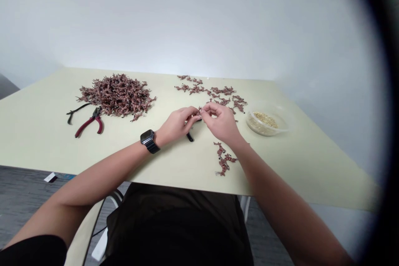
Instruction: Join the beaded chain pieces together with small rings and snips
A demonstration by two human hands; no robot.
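My left hand (178,124) and my right hand (220,121) meet over the middle of the pale green table (40,120), fingertips pinched together on a tiny reddish-brown piece (200,110). A black tool handle (190,136) pokes out below my left hand, which grips it. A black watch (149,141) sits on my left wrist. Several more reddish-brown pieces (223,161) lie by my right forearm.
A big heap of the reddish-brown pieces (117,94) lies at the left, with red-handled pliers (91,121) and a black tool (76,111) beside it. Scattered pieces (215,91) lie beyond my hands. A clear bowl of small golden bits (265,122) stands at the right.
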